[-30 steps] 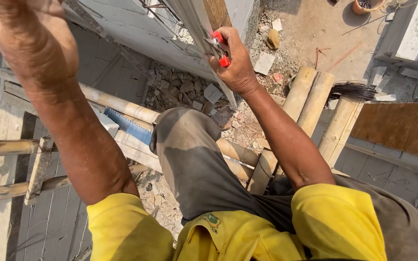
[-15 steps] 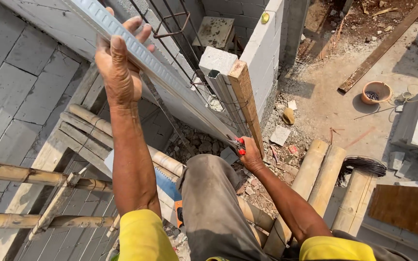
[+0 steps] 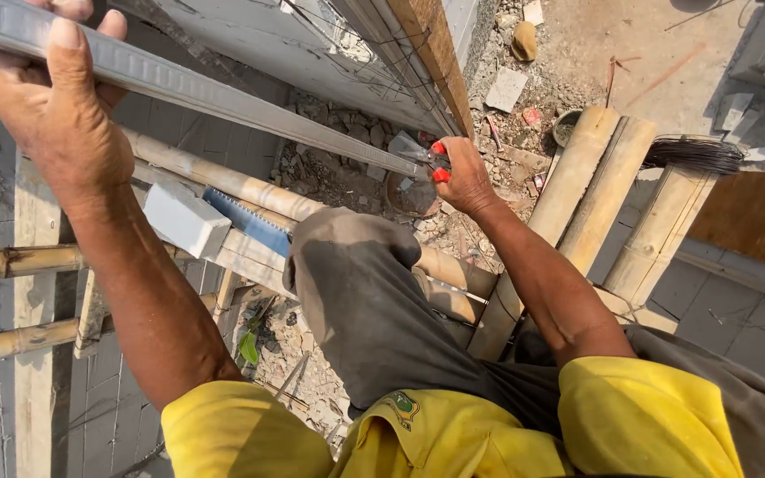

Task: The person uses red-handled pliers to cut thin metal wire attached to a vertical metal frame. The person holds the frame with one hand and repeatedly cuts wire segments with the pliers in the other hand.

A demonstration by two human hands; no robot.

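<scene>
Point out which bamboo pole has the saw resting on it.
The long bamboo pole running diagonally under the metal strip, just beyond the bent knee: the blue-handled saw lies along it beside a grey block.

Head camera looks steeply down, close over both arms, from scaffold height.

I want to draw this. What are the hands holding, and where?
Left hand holds the metal strip near its upper end. Right hand holds red-handled pliers by the handles.

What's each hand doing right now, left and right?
Left hand: closed around the long grey metal strip, gripping its upper end.
Right hand: closed on red-handled pliers, whose tip meets the strip's lower end.
</scene>
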